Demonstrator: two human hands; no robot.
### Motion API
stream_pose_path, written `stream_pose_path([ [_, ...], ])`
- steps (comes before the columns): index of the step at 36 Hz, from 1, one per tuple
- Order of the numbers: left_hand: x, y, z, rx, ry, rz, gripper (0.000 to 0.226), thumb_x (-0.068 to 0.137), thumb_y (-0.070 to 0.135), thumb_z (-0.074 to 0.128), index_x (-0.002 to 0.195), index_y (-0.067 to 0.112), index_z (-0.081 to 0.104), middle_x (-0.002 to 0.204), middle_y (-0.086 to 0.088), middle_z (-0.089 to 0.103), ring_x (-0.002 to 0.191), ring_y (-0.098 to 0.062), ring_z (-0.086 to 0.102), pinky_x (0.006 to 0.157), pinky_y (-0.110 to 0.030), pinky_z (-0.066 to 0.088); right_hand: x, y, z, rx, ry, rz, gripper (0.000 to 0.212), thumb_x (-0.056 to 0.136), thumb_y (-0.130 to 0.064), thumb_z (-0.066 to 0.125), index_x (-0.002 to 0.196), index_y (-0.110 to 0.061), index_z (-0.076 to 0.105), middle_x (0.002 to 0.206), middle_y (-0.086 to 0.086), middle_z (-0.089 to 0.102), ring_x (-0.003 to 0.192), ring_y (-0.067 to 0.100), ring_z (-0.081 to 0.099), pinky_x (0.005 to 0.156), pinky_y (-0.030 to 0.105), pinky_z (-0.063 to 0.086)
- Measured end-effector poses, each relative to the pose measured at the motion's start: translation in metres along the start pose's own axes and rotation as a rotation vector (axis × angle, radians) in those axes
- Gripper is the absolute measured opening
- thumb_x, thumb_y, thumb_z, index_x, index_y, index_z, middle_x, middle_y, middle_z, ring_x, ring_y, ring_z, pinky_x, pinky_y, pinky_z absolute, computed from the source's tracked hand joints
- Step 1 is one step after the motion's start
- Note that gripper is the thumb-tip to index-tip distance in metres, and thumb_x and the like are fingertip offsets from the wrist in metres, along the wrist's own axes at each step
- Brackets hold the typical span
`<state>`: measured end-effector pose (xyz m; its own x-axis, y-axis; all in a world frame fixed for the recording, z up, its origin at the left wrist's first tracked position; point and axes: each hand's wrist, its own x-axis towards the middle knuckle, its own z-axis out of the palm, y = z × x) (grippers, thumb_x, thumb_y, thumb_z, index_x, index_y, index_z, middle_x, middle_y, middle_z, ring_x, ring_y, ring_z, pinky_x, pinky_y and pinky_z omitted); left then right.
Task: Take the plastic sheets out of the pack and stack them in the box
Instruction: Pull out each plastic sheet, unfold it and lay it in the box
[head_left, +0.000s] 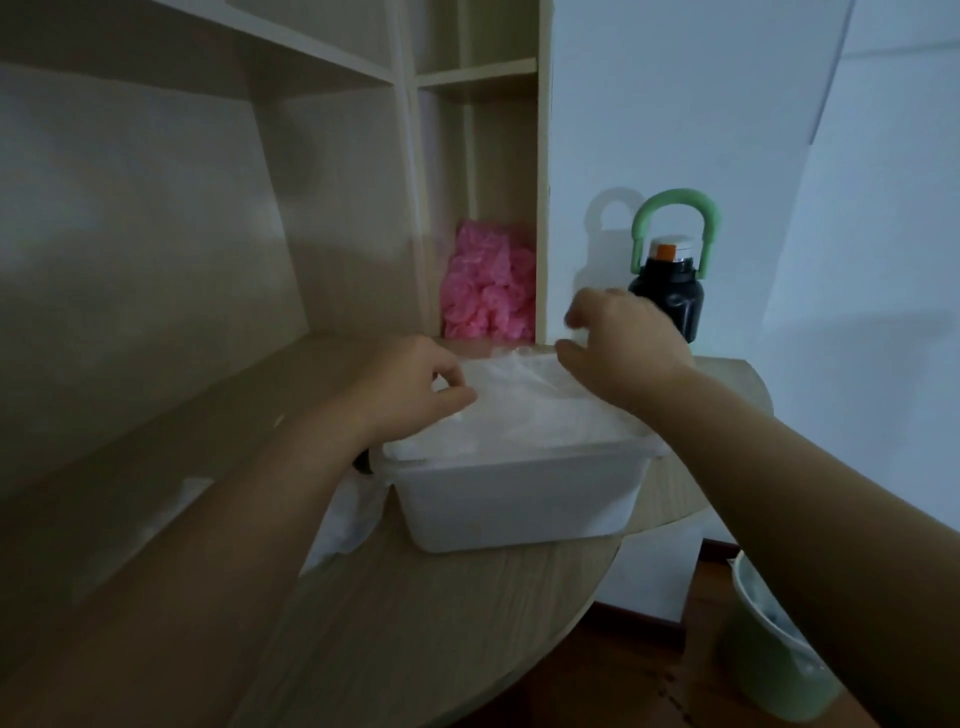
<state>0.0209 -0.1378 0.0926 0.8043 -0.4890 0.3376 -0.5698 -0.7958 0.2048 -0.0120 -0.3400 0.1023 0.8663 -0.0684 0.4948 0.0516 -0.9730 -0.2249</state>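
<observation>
A white plastic box (519, 499) stands on the wooden desk, filled to its rim with clear plastic sheets (530, 410). My left hand (415, 384) is at the box's left side, fingers curled, pinching the top sheet's edge. My right hand (618, 343) is over the far right corner and pinches the same sheet between thumb and fingers. A white crumpled plastic pack (348, 519) lies left of the box, partly hidden under my left forearm.
A pink plastic bundle (488, 283) fills a shelf cubby behind the box. A black bottle with a green handle (670, 275) stands at the back right. A green bin (769, 644) sits on the floor at lower right. The desk edge (597, 597) curves near the box.
</observation>
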Motion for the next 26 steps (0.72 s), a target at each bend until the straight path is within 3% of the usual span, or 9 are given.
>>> stream_pose_path([
  [3, 0.005, -0.002, 0.005, -0.048, -0.117, 0.001, 0.029, 0.083, 0.045, 0.068, 0.104, 0.026, 0.069, 0.108, 0.012, 0.058, 0.089, 0.0, 0.053, 0.073, -0.007, 0.036, 0.003, -0.008, 0.003, 0.1, -0.317, -0.075, 0.03, 0.089, -0.029, 0.062, 0.115, -0.013, 0.06, 0.115, 0.005, 0.061, 0.09, 0.015, 0.053, 0.081, 0.026, 0.043],
  [5, 0.013, -0.006, 0.01, -0.001, -0.287, -0.047, 0.049, 0.08, 0.054, 0.067, 0.121, 0.028, 0.062, 0.131, 0.007, 0.054, 0.114, -0.01, 0.051, 0.094, -0.024, 0.042, 0.006, -0.01, 0.011, 0.045, -0.522, -0.068, 0.05, 0.087, -0.034, 0.065, 0.131, -0.013, 0.053, 0.129, 0.004, 0.056, 0.108, 0.018, 0.054, 0.094, 0.028, 0.041],
  [7, 0.022, -0.008, 0.016, 0.13, -0.436, -0.089, 0.059, 0.083, 0.054, 0.065, 0.134, 0.026, 0.053, 0.143, 0.004, 0.047, 0.126, -0.017, 0.045, 0.104, -0.031, 0.038, 0.01, -0.008, 0.023, -0.094, -0.648, -0.064, 0.065, 0.085, -0.043, 0.064, 0.14, -0.015, 0.044, 0.141, 0.003, 0.047, 0.126, 0.021, 0.046, 0.106, 0.035, 0.035],
  [10, 0.038, -0.009, 0.03, 0.294, -0.584, -0.067, 0.049, 0.091, 0.038, 0.06, 0.137, 0.023, 0.051, 0.141, 0.001, 0.05, 0.126, -0.02, 0.047, 0.104, -0.031, 0.038, 0.017, -0.005, 0.038, -0.256, -0.801, -0.053, 0.073, 0.085, -0.05, 0.06, 0.145, -0.016, 0.036, 0.148, 0.006, 0.038, 0.133, 0.025, 0.038, 0.11, 0.039, 0.028],
  [15, 0.047, -0.008, 0.05, 0.305, -0.76, -0.045, 0.034, 0.092, 0.034, 0.057, 0.122, 0.02, 0.063, 0.122, 0.0, 0.063, 0.108, -0.02, 0.058, 0.1, -0.039, 0.044, 0.018, 0.0, 0.051, -0.267, -0.933, 0.0, 0.06, 0.091, -0.038, 0.057, 0.143, -0.012, 0.04, 0.146, 0.009, 0.041, 0.131, 0.027, 0.04, 0.107, 0.037, 0.031],
  [19, 0.043, -0.009, 0.049, 0.269, -0.665, -0.036, 0.037, 0.092, 0.037, 0.056, 0.128, 0.025, 0.06, 0.128, 0.003, 0.059, 0.112, -0.018, 0.054, 0.1, -0.037, 0.042, 0.015, 0.003, 0.048, -0.167, -0.886, 0.025, 0.062, 0.09, -0.038, 0.059, 0.143, -0.011, 0.039, 0.145, 0.008, 0.042, 0.129, 0.027, 0.042, 0.105, 0.036, 0.034],
  [23, 0.027, -0.008, 0.025, 0.063, -0.373, -0.065, 0.046, 0.085, 0.045, 0.066, 0.126, 0.023, 0.061, 0.131, 0.006, 0.057, 0.115, -0.015, 0.053, 0.099, -0.033, 0.042, 0.011, -0.001, 0.036, -0.052, -0.653, 0.018, 0.069, 0.085, -0.048, 0.062, 0.142, -0.017, 0.04, 0.142, 0.005, 0.045, 0.127, 0.024, 0.045, 0.108, 0.036, 0.034],
  [26, 0.004, -0.011, 0.0, -0.079, -0.155, -0.089, 0.038, 0.088, 0.039, 0.064, 0.123, 0.024, 0.064, 0.115, 0.015, 0.056, 0.111, -0.01, 0.054, 0.088, -0.024, 0.038, 0.005, -0.013, 0.028, 0.055, -0.488, -0.001, 0.059, 0.089, -0.044, 0.059, 0.139, -0.016, 0.044, 0.139, 0.005, 0.049, 0.125, 0.023, 0.048, 0.107, 0.037, 0.036],
])
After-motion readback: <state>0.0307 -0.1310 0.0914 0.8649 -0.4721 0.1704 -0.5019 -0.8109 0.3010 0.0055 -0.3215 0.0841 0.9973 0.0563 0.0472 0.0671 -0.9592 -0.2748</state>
